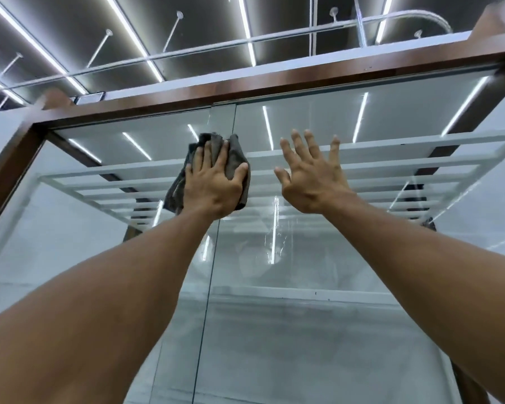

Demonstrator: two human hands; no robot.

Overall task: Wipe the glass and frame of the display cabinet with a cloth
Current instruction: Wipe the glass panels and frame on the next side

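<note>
My left hand (213, 186): raised high, palm flat against the cloth, which it presses onto the glass near the top of the cabinet.
Left fingers (198, 158): spread over the cloth, the thumb hooked round its right edge; they press rather than pinch.
Cloth (236, 158): dark grey, bunched and creased, sticking out above my fingertips and hanging in a fold below the left side of my palm.
Where the cloth sits: just below the top rail, on the vertical seam where two glass panes meet.
My right hand (309, 179): raised beside the left, a little apart from it, palm toward the right pane, holding nothing. Whether it touches the glass I cannot tell.
Right fingers (299, 147): spread wide and straight, pointing up toward the top rail.
Glass (274, 330): clear panes running down the cabinet front, showing smears and streaks below my hands and reflections of strip lights.
Frame (274, 86): brown wood; the top rail crosses above both hands, with a matching post going down at the left.
Shelves (391, 158): white, stacked behind the glass at the height of my hands, with another white shelf lower down.
Ceiling (70, 27): dark, crossed by long bright strip lights (247, 27) and a pale pipe on hangers above the cabinet.
My forearms: both bare, reaching up from the bottom corners of the view.
</note>
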